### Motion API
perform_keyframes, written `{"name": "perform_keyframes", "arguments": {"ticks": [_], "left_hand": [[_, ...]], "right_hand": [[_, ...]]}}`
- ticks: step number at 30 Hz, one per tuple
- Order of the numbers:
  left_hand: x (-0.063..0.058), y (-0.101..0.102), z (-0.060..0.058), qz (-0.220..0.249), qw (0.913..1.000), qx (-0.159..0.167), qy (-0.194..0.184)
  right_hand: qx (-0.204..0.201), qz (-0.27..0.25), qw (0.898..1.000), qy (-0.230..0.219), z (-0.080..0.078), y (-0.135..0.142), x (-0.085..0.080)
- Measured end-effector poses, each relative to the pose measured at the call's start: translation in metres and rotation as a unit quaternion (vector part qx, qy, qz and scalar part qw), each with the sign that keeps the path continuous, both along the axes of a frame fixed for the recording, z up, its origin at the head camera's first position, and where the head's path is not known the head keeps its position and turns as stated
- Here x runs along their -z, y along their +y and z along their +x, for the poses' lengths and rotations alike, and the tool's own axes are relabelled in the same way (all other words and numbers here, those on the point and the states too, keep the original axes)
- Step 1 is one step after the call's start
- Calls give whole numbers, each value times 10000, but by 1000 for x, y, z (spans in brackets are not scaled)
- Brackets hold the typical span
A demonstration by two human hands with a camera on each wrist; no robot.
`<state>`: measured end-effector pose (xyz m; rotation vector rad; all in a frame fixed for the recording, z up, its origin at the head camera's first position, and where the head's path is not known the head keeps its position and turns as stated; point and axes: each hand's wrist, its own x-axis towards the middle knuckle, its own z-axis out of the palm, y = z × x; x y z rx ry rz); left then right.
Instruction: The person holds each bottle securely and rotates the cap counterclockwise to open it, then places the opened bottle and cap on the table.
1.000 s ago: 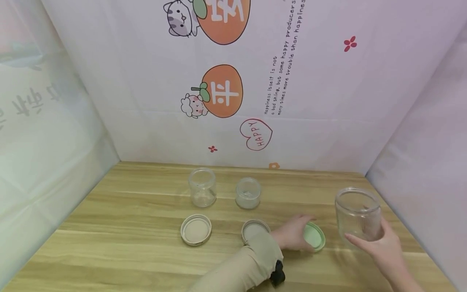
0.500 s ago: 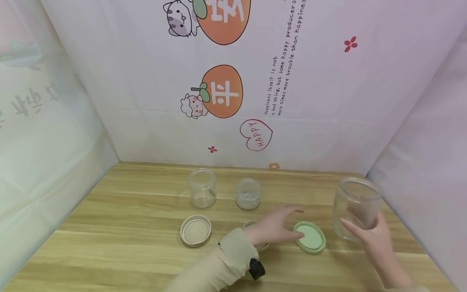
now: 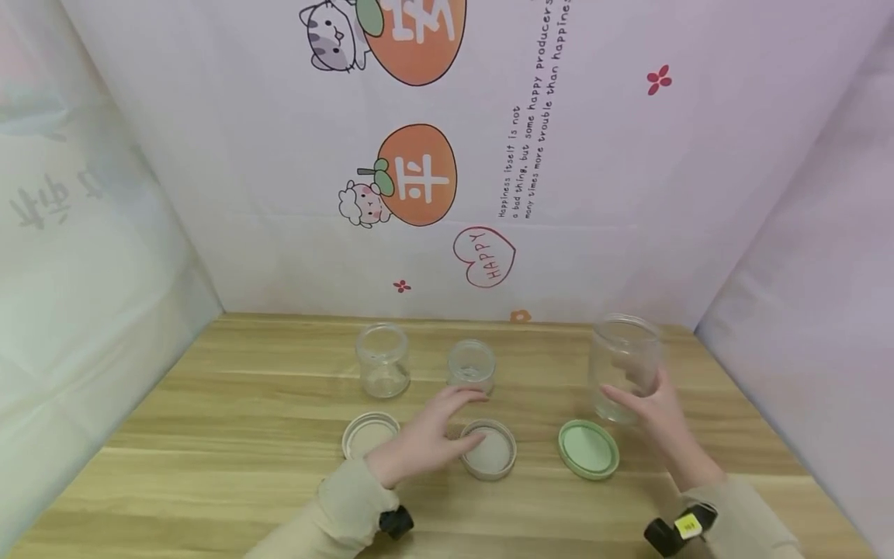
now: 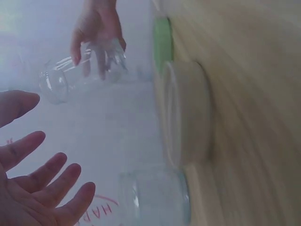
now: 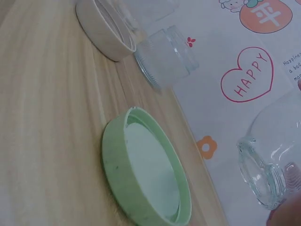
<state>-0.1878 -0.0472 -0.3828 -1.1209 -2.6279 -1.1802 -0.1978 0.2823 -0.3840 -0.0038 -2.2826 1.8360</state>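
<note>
My right hand [image 3: 660, 415] grips a large clear glass jar [image 3: 621, 365] around its side, thumb toward the front. In the left wrist view the jar [image 4: 87, 70] is held up off the table. Just in front of it lies a green lid [image 3: 589, 449], inner side up. My left hand [image 3: 426, 439] holds nothing; its fingers are spread in the left wrist view. In the head view it reaches between a beige lid [image 3: 363, 433], partly hidden by the wrist, and a pale grey lid [image 3: 491, 452], its thumb overlapping the latter's edge.
Behind the lids stand a medium glass jar [image 3: 382, 361] and a short glass jar [image 3: 471, 363], both without lids. A wooden table [image 3: 230, 419] bears everything. White printed cloth [image 3: 594, 171] encloses the back and sides.
My left hand has let go of the green lid and drawn back leftward. The green lid now lies flat on the table. My right hand has carried the large jar left and farther back.
</note>
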Motion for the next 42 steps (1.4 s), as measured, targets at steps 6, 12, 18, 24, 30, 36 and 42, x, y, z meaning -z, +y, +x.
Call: {"name": "perform_keyframes", "arguments": {"ticks": [6, 12, 18, 24, 30, 36, 42], "left_hand": [[7, -30, 3, 60, 9992, -378, 113], [7, -50, 8, 190, 9980, -582, 169], [6, -64, 12, 59, 9947, -913, 461], [10, -73, 14, 28, 9914, -1076, 750], [10, -78, 15, 153, 9901, -1135, 808], [11, -83, 14, 205, 9886, -1189, 896], [10, -89, 12, 195, 9862, -1296, 1012]], "right_hand": [[-237, 593, 9971, -411, -20, -15, -4], [-353, 779, 9941, -661, -36, -30, 3], [-229, 167, 9972, -697, -49, -43, 12], [4, 279, 9947, -988, -58, -47, 19], [-4, 486, 9941, -970, -62, -49, 24], [-22, 834, 9912, -1027, -67, -52, 26], [-142, 1125, 9870, -1136, -68, -52, 24]]}}
